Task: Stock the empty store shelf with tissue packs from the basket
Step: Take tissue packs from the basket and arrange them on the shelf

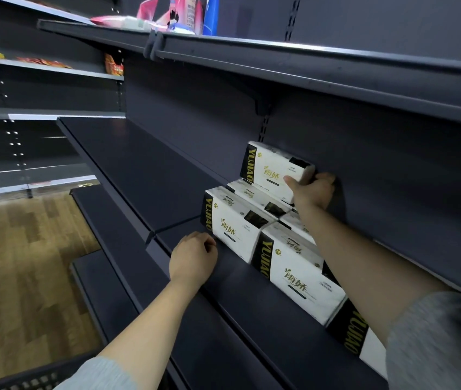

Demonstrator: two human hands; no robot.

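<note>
A dark basket [24, 375] is showing only its rim at the lower left, cut off by the edge, so its contents are not visible. Both forearms are reaching up and away from grey sleeves [437, 342]. The left hand [192, 256] is resting knuckles-up on the dark shelf [145, 170], its fingers curling loosely under and gripping nothing; the fingertips are hidden beneath the palm, lying just beside the lower left corner of the front pack [233, 223]. Right of those fingers, a row of white-and-black tissue packs is standing along the shelf; the nearest pack [364, 344] is being cut off by the right sleeve, and the next pack [299, 274] is partly covered by the right forearm. Farther in, the right hand [312, 191] is stretching toward the back panel, thumb pressing on the front face and fingers wrapping round the right end of the top pack [275, 166], clamping it. That pack is sitting above a flat pack [260, 194] lying behind the front one; whether it is resting on it is hard to tell. The fingertips are hidden behind the pack. Above, an upper shelf [308, 66] is carrying blurred pink and blue goods [184, 12]
</note>
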